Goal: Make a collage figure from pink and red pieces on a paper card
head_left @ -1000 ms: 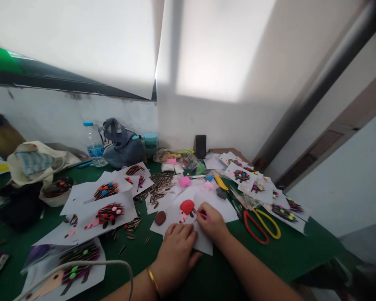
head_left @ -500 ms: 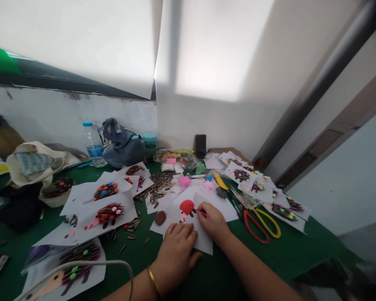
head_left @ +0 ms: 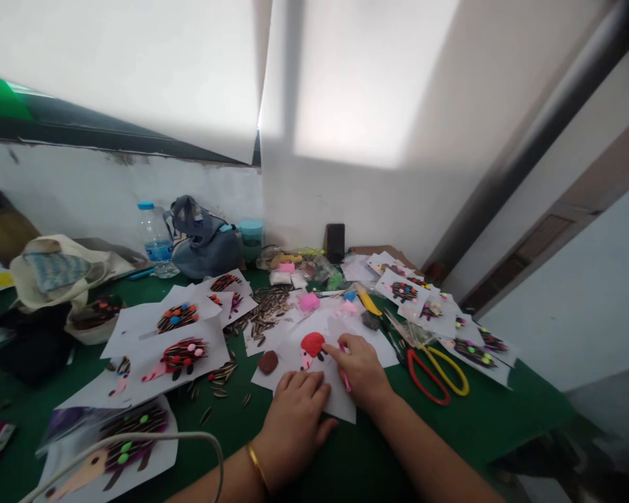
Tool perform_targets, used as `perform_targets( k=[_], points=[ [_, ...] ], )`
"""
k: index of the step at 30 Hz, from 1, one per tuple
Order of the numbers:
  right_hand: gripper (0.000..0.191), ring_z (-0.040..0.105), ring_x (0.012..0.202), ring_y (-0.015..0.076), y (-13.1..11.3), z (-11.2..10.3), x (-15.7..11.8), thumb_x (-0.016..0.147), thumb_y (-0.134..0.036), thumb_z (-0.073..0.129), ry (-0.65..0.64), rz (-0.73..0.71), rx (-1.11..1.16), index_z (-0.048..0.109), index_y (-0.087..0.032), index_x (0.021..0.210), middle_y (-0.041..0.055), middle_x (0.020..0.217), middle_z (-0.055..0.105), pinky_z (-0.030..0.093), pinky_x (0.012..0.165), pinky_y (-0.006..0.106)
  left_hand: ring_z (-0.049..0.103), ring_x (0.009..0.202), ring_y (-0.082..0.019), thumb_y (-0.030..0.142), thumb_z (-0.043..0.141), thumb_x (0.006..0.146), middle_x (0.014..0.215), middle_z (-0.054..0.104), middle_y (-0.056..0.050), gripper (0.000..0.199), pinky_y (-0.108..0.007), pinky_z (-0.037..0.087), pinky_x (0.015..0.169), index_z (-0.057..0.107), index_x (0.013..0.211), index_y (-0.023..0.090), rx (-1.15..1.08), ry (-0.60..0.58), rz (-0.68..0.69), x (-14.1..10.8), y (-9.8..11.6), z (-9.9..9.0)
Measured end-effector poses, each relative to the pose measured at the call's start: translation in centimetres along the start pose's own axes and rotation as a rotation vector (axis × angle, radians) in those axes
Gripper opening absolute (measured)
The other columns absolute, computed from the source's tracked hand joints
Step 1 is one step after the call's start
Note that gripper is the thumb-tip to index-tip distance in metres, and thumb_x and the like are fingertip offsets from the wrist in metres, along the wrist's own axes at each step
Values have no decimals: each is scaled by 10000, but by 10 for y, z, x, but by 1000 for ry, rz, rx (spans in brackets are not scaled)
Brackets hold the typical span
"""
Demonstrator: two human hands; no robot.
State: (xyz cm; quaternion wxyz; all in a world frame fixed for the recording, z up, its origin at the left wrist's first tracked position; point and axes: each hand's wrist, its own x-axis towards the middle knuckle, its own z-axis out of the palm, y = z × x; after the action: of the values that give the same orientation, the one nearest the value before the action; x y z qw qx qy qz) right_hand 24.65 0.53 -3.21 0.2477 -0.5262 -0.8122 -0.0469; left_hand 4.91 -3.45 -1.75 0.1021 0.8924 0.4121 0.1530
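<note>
On a white sheet (head_left: 340, 399) lies a small hedgehog figure with a red clay body (head_left: 312, 344), a pinkish face and dark feet. My left hand (head_left: 298, 409), a gold bangle on its wrist, rests flat on the lower part of the sheet with the fingers stretched out. My right hand (head_left: 361, 370) keeps a thin pink stick-like tool (head_left: 344, 377) in its grip. Its index finger reaches out to the right edge of the red clay. A brown lump of clay (head_left: 268, 361) sits at the sheet's left side.
Scissors (head_left: 435, 377) with red and yellow handles lie at right. Finished hedgehog pictures (head_left: 189, 356) spread on both sides. Sunflower seeds (head_left: 267, 311), pink clay (head_left: 309, 302), a water bottle (head_left: 157, 241), a blue bag (head_left: 204, 244) and a phone (head_left: 335, 243) stand farther back. A cable (head_left: 189, 436) crosses lower left.
The pink tool has turned away from the figure to lie back in my right hand, and my index finger now reaches to the red clay. My left hand stays put.
</note>
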Motion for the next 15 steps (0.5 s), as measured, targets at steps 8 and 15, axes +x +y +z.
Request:
perform_targets(
  k=[8, 15],
  points=[
    [452, 483, 975, 249, -6, -1, 2, 853, -123, 603, -56, 21, -90, 642, -384, 1221, 80, 1109, 585, 346, 794, 363, 500, 1191, -293, 439, 673, 811, 1332, 578, -64, 462, -475, 338, 1035, 579, 1222, 252, -6, -7, -3, -1, 1, -3],
    [477, 483, 976, 249, -6, 0, 2, 844, -120, 610, -46, 21, -91, 623, -374, 1248, 83, 1117, 584, 349, 792, 363, 501, 1194, -287, 447, 668, 809, 1344, 569, -62, 470, -474, 333, 1040, 575, 1231, 261, -6, -1, 1, 0, -1, 1]
  ],
)
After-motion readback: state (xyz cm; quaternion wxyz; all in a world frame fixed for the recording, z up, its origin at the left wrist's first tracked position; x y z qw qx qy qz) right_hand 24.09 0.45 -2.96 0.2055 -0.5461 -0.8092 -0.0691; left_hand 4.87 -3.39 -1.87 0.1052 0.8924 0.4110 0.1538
